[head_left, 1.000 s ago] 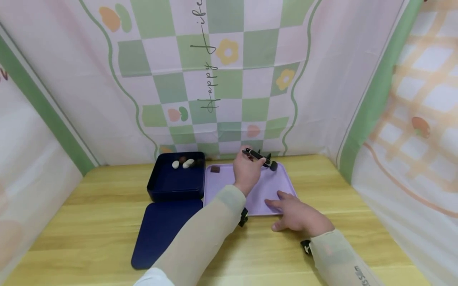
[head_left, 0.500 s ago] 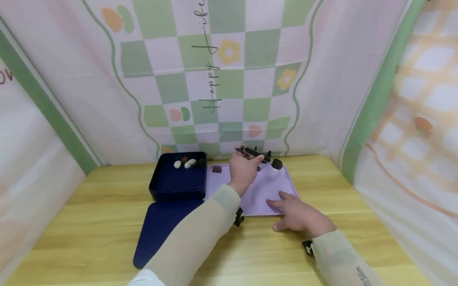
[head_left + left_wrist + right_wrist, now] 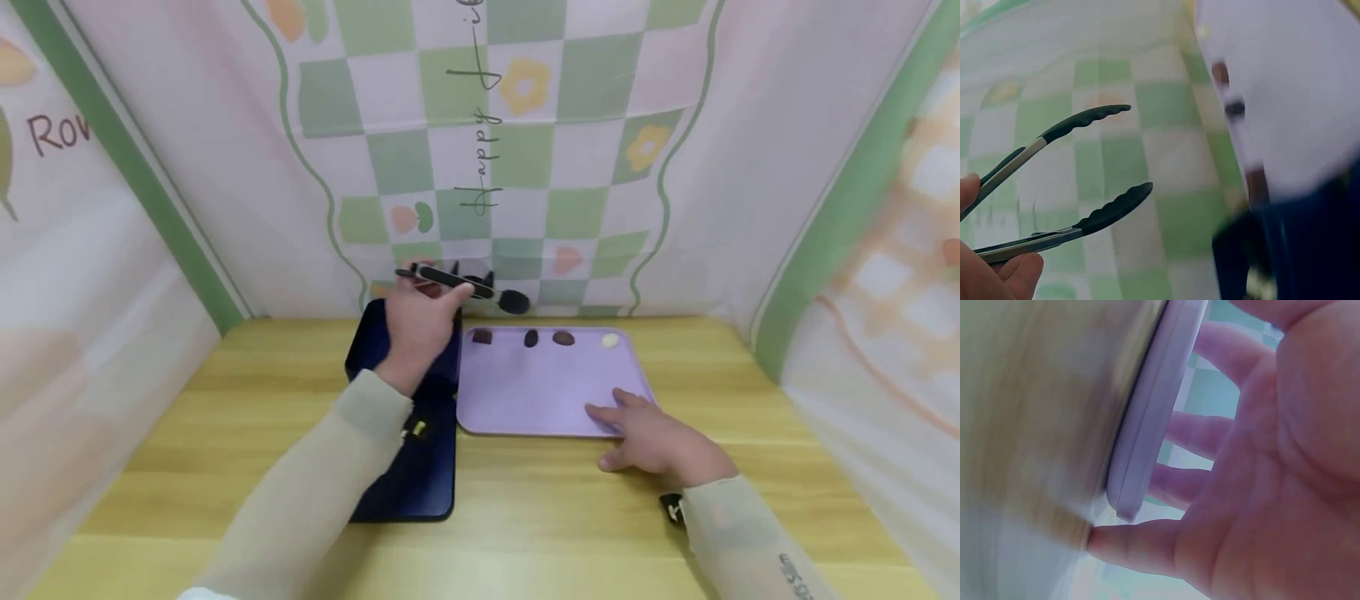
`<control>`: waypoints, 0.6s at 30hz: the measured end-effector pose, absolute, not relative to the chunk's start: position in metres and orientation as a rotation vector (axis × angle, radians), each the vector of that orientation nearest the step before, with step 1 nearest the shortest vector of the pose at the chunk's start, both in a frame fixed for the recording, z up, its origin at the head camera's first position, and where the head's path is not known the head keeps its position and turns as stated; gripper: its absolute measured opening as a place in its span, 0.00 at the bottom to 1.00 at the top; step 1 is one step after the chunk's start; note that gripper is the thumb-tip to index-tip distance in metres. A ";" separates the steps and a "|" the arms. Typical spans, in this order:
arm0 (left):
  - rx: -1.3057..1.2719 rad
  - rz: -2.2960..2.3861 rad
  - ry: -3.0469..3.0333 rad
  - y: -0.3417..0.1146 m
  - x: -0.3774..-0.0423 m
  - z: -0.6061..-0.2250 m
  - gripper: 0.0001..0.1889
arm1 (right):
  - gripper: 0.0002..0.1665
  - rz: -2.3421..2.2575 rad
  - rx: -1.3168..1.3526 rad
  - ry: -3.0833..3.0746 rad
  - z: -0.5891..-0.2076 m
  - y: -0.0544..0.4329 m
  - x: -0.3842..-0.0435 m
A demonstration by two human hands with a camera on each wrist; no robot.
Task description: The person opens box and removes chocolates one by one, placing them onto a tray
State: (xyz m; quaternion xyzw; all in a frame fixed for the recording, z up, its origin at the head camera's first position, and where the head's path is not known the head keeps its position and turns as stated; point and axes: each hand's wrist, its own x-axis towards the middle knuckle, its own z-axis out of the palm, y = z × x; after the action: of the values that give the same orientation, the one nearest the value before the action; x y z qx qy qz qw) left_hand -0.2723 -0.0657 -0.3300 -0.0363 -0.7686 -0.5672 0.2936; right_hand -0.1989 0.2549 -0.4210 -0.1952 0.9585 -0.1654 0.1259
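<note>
My left hand (image 3: 423, 329) grips a pair of black-tipped tongs (image 3: 457, 280) over the dark blue box (image 3: 365, 343). In the left wrist view the tongs' two scalloped arms stand spread with nothing between them. My hand hides most of the box's inside. A lilac tray (image 3: 517, 392) lies to the box's right. Along its far edge sit a brown square piece (image 3: 482, 336), a dark oval piece (image 3: 531, 338), a brown oval piece (image 3: 564, 337) and a white oval piece (image 3: 610, 340). My right hand (image 3: 656, 437) rests with spread fingers on the tray's near right corner.
A dark blue lid (image 3: 427, 492) lies on the wooden table (image 3: 540, 517) in front of the box, partly under my left forearm. A patterned curtain (image 3: 517, 167) hangs right behind box and tray, with more cloth at both sides.
My left hand has carried the tongs left, from above the tray to above the box. The white piece now lies free of the tongs on the tray. My right hand keeps its place there.
</note>
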 end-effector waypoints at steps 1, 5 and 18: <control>-0.103 -1.489 -2.036 -0.077 -0.272 -0.329 0.29 | 0.50 -0.482 -0.575 2.792 -0.421 0.255 -0.200; -0.094 -1.453 -2.046 -0.115 -0.272 -0.330 0.29 | 0.50 -0.484 -0.598 2.791 -0.423 0.257 -0.200; 0.102 -1.280 -2.224 -0.197 -0.285 -0.351 0.31 | 0.50 -0.495 -0.598 2.765 -0.421 0.252 -0.207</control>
State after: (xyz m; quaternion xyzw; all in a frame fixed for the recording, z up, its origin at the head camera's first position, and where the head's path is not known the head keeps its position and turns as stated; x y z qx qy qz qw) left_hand -0.2847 -0.1967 -0.3514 0.0381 -0.8307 -0.4780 0.2830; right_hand -0.2065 0.2515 -0.4212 -0.2064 0.9540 -0.1709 0.1342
